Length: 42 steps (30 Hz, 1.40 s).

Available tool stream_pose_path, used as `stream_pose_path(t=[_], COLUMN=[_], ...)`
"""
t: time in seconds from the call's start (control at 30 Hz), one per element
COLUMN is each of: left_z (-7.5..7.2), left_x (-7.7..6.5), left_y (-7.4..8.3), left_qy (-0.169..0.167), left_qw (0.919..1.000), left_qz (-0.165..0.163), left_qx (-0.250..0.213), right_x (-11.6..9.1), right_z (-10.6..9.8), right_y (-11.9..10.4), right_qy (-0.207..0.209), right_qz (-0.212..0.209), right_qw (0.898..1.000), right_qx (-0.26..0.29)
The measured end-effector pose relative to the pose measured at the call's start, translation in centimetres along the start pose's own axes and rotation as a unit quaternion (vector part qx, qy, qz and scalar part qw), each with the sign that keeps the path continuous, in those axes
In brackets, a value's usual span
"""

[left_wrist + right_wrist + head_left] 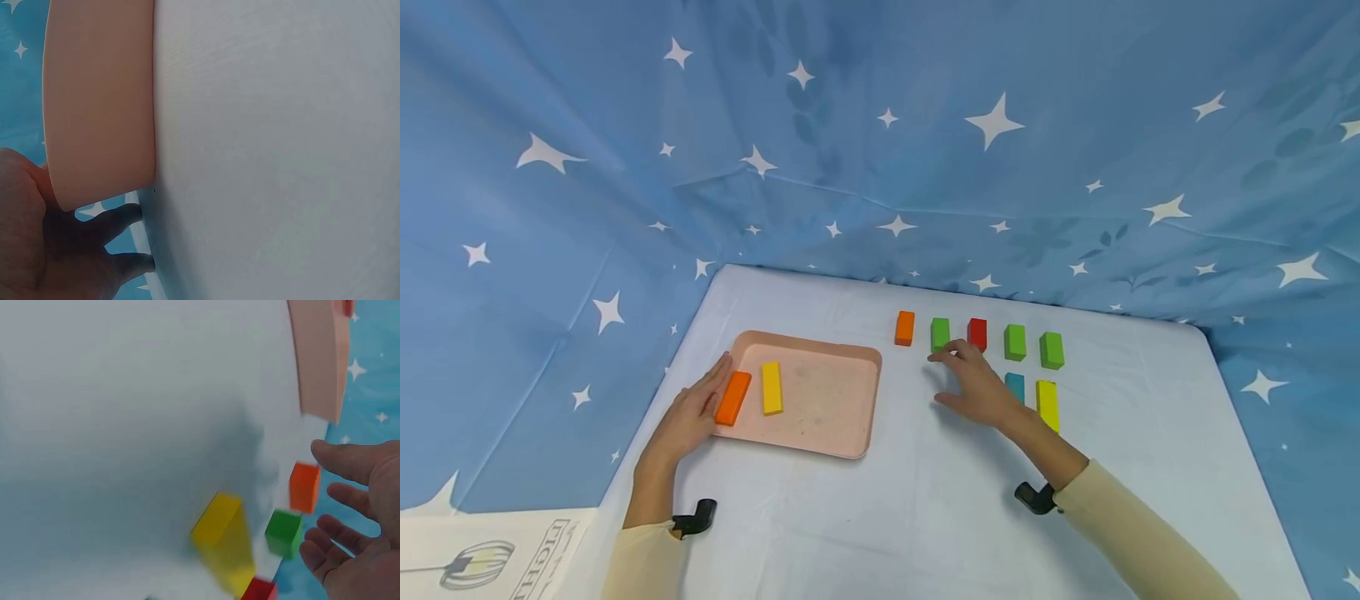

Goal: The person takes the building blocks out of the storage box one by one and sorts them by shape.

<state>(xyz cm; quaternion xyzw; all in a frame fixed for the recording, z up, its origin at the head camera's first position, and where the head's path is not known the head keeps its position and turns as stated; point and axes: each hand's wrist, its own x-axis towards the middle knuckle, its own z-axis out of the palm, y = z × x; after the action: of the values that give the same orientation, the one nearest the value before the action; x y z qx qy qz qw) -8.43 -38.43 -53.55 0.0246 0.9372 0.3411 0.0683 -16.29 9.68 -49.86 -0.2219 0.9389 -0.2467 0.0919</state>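
At the left of a shallow pink tray [831, 346], my left hand [683, 421] holds the rim, fingers along its outer side. In the left wrist view two fingers reach down past the tray's corner to the tabletop; the thumb is largely hidden. Inside the tray lie an orange block [733, 398] and a yellow block [772, 388]. My right hand [973, 387] hovers empty, fingers loosely bent and thumb apart. Just beyond its fingertips stand a green block [940, 332] and a red block [977, 331], both partly covered in the head view.
An orange block [905, 328] stands left of the green one. Two more green blocks [1015, 342] complete the back row. A teal block [1015, 386] and a yellow block [1047, 404] lie by the right wrist. Blue star-patterned cloth [895, 192] rises behind the white tabletop [835, 525].
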Motion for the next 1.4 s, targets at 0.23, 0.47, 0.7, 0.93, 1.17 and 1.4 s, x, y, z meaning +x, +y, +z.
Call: stream_pose_path(t=[0.23,0.47,0.7,0.93,1.17,1.4], left_z=[0.0,0.0,-0.1,-0.2,-0.1,-0.2], left_x=[0.2,0.1,-0.1,0.0,0.2,0.1], left_y=[0.0,0.1,0.2,0.2,0.0,0.1], left_qy=[-0.001,0.006,0.001,-0.003,0.001,0.002], left_qw=[0.9999,0.9997,0.9997,0.9997,0.9998,0.9997], left_qz=[0.003,-0.011,-0.012,-0.019,-0.018,-0.021], left_qx=[0.015,0.021,0.021,0.015,0.011,0.014], right_x=[2.2,4.4,6.3,8.0,9.7,10.8], right_z=[1.2,2.6,4.5,6.7,9.1,10.4], right_y=[-3.7,-7.5,-11.8,-15.9,-18.6,-19.6], right_qy=[-0.015,-0.034,-0.068,-0.102,-0.114,-0.130], right_qz=[-0.026,-0.103,-0.165,-0.180,-0.189,-0.174], right_qw=[0.999,0.994,0.984,0.978,0.975,0.975], right_qx=[0.014,0.033,0.024,0.019,-0.011,-0.052])
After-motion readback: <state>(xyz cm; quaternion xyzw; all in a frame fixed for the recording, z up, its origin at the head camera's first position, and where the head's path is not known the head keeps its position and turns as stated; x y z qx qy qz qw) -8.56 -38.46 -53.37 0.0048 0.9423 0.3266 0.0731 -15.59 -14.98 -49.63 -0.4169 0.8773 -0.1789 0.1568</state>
